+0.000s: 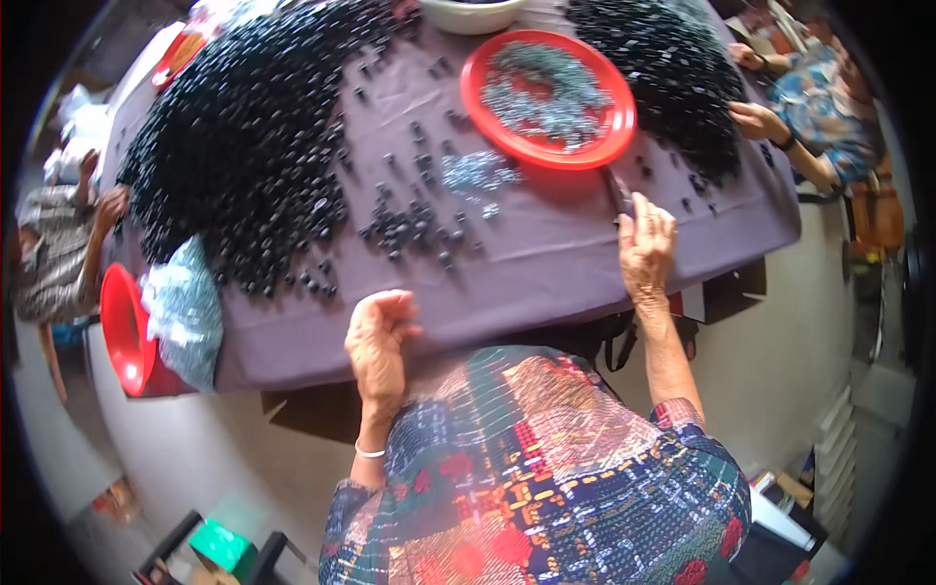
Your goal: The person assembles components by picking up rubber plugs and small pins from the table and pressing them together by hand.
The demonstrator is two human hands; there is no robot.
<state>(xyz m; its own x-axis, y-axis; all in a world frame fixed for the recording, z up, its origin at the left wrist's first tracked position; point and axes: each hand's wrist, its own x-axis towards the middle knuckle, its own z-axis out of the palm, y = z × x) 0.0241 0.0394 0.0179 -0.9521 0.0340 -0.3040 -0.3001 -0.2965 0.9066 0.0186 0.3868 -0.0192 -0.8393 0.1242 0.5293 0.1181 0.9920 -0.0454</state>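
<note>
My right hand (647, 244) is closed at the table's edge. Its thumb and fingers pinch a narrow dark elongated piece (622, 195), whose exact kind does not show. Just beyond lies a round red tray (475, 97) with many small silvery pieces (546, 93) in it. My left hand (378, 343) hovers at the near edge with loosely bent fingers. Its thumb stands apart from them, the fingertips are slightly blurred, and nothing shows in it. Between and beyond the hands are scattered small black caps (414, 224) and a little heap of silvery pieces (478, 174).
Large heaps of black pieces cover the table's left (244, 146) and right (663, 73). A clear bag of silvery pieces (185, 312) and a red basin (122, 327) sit at the left edge. A white bowl (473, 18) stands at the back. Co-workers' hands (109, 210) reach in from both sides.
</note>
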